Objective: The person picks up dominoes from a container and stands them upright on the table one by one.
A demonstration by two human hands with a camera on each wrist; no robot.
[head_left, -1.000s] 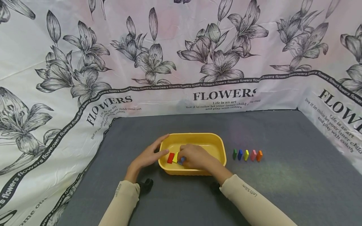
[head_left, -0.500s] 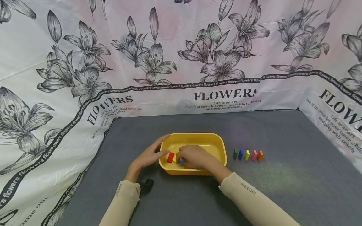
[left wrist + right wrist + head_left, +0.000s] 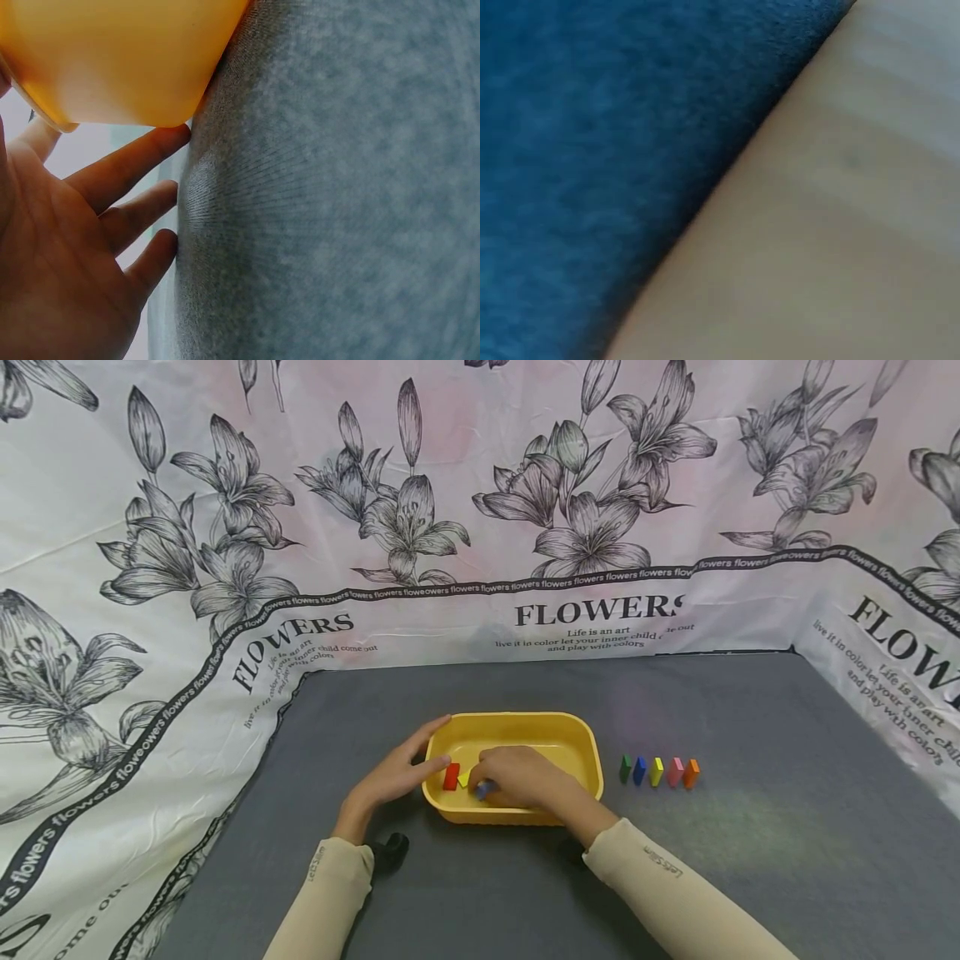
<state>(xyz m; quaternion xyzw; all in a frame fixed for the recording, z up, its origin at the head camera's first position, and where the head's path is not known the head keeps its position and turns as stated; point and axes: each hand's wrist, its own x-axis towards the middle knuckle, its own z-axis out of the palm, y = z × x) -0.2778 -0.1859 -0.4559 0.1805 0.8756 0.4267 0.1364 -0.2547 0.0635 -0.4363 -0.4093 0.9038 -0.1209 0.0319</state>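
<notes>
The spread left hand (image 3: 393,774) touches the yellow plastic tray (image 3: 558,750) at nine o'clock; inside, the right hand (image 3: 519,775) covers a blue block (image 3: 483,791) toward eight, pinch unclear.

Red block (image 3: 451,777) turned straighter in tray (image 3: 558,743); yellow block (image 3: 463,779) shows less, perhaps lying flatter.

Tray (image 3: 562,735): room R end — L hand (image 3: 393,774) blocks L rim, R hand (image 3: 517,775) mid.
</notes>
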